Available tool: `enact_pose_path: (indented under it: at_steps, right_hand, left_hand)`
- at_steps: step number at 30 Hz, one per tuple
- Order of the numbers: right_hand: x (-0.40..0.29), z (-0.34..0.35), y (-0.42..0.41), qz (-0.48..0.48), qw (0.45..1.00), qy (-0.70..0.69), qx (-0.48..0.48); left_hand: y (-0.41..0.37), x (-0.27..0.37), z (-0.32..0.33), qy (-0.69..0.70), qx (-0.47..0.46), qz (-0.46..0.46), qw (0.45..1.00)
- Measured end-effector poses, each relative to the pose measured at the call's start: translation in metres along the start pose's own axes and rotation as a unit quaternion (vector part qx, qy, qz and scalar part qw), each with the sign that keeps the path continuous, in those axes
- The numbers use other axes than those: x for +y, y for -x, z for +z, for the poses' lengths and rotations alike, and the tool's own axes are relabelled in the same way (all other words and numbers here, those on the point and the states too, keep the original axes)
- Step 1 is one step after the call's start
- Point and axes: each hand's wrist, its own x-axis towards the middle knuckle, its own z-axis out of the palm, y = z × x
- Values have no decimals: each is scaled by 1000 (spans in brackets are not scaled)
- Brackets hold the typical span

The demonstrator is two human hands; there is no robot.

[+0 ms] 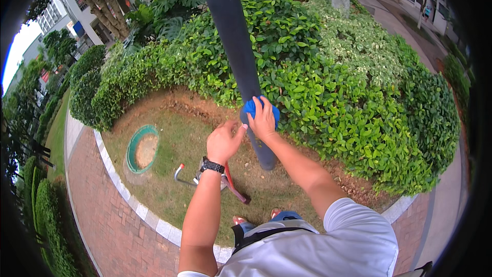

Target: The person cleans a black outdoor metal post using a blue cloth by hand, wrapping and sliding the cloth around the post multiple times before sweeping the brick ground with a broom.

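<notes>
A dark grey round pole [230,27] rises from the ground before me. My right hand [262,117] presses a blue cloth [276,113] against the pole, fingers spread over it. Close to the pole on its left is my left hand [225,140], thumb apart from the fingers; its fingertips are partly hidden, and nothing shows in it. A dark watch is on the left wrist. Behind that wrist, on the grass, lies a tool with red and grey bars [234,188], partly covered by my arm; its kind cannot be told.
Dense green shrubs [346,104] grow close behind and right of the pole. A green-rimmed round ground cover [132,150] is set in the grass at left. A pale stone kerb [144,213] edges the bed, with brick paving [100,192] outside it. My feet stand on the grass.
</notes>
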Motion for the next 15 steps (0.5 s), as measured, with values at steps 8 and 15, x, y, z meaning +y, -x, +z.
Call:
enact_pose_path:
  at_steps: [8,15]
  right_hand:
    - [-55,-32,-87,-68,988,-23,135]
    - [8,3,17,-50,992,101,-56]
  left_hand:
    - [6,3,-5,-2,-16,-14,1000]
    - [13,2,-14,-7,-17,-17,1000]
